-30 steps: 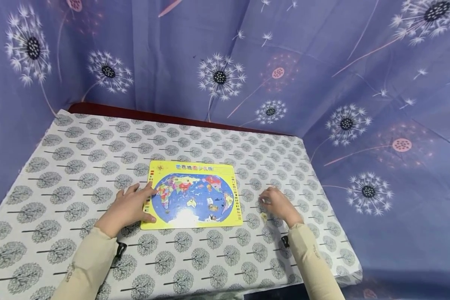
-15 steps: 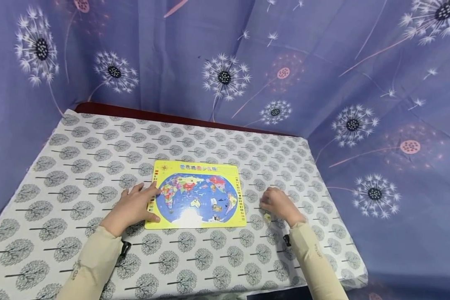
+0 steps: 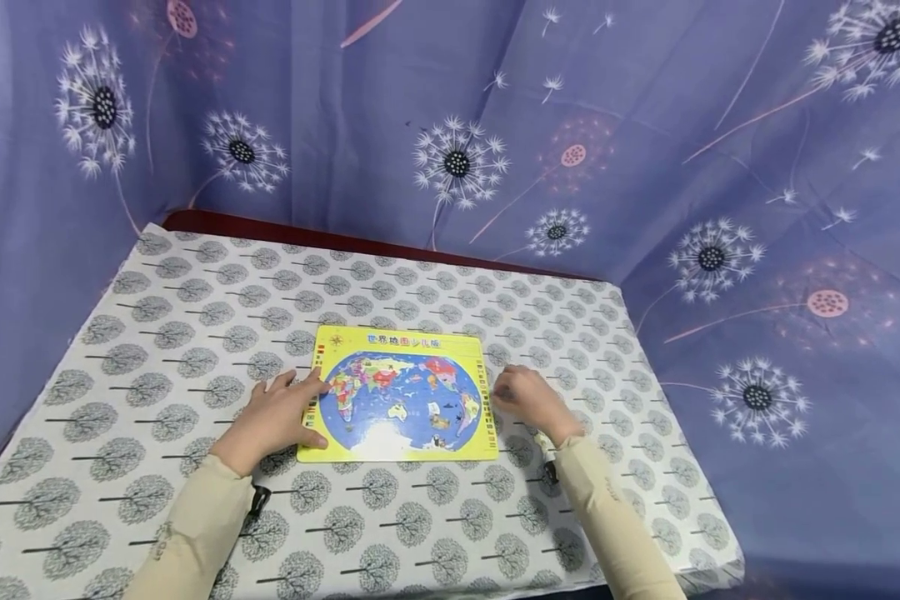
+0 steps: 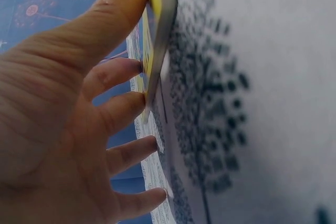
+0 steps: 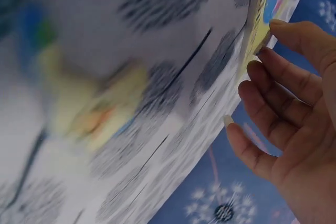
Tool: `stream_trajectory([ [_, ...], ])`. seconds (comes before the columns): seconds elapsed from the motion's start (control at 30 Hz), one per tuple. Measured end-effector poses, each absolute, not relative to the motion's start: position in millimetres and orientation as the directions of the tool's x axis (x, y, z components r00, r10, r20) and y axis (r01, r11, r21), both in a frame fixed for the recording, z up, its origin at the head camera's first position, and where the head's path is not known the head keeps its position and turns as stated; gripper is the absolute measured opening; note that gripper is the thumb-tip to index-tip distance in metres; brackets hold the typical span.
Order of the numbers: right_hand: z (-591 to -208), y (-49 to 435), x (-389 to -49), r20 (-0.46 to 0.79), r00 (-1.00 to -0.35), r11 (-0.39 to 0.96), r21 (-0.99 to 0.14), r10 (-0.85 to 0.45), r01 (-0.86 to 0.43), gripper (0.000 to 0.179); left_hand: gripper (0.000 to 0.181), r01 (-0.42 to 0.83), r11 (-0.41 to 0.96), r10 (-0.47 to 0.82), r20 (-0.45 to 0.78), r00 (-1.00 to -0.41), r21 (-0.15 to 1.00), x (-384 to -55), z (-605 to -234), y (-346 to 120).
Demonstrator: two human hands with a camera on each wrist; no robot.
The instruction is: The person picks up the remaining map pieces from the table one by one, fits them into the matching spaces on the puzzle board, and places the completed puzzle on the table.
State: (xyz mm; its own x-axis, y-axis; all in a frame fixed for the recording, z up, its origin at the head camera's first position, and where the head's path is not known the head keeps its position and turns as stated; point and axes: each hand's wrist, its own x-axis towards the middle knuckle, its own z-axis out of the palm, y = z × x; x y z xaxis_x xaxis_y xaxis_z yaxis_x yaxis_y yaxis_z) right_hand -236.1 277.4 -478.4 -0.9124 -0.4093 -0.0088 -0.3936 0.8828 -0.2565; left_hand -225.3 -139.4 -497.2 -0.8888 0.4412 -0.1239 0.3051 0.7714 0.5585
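A yellow-bordered world map puzzle board [image 3: 397,454] lies flat on the cloth. My left hand [image 3: 277,417] rests at its left edge, fingers spread and straight; in the left wrist view the thumb [image 4: 113,11] lies on the board's rim. By the board's right edge, my right hand [image 3: 532,404] pinches a small thin puzzle piece [image 5: 265,41] between thumb and index finger, the other fingers loosely bent. The printed face of that piece is hidden. Blurred in the right wrist view, a loose yellow puzzle piece [image 5: 115,108] lies on the cloth below the right wrist.
White cloth [image 3: 420,533] with grey tree prints covers the table. A dark red edge [image 3: 307,236] runs along the back. Purple dandelion curtains [image 3: 360,167] hang behind and on the sides.
My right hand has moved left from over the loose piece to the board's right edge. The left hand stays at the left edge. The head view has shifted slightly.
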Motion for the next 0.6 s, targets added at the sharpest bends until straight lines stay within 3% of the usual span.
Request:
stream_trajectory([
  [0.2,-483.6,257.7,-243.5,0.045,-0.845,0.813,-0.248,-0.533,-0.526,0.011,0.089,0.304,0.765,0.441,-0.117,-0.890,0.568,-222.8,-500.6,-139.5],
  [0.6,-486.3,240.0,-245.6,0.032,-0.824,0.796,-0.239,-0.566,-0.556,0.008,0.089,0.305,0.757,0.434,-0.095,-0.896,0.579,-223.7,-501.6,-142.9],
])
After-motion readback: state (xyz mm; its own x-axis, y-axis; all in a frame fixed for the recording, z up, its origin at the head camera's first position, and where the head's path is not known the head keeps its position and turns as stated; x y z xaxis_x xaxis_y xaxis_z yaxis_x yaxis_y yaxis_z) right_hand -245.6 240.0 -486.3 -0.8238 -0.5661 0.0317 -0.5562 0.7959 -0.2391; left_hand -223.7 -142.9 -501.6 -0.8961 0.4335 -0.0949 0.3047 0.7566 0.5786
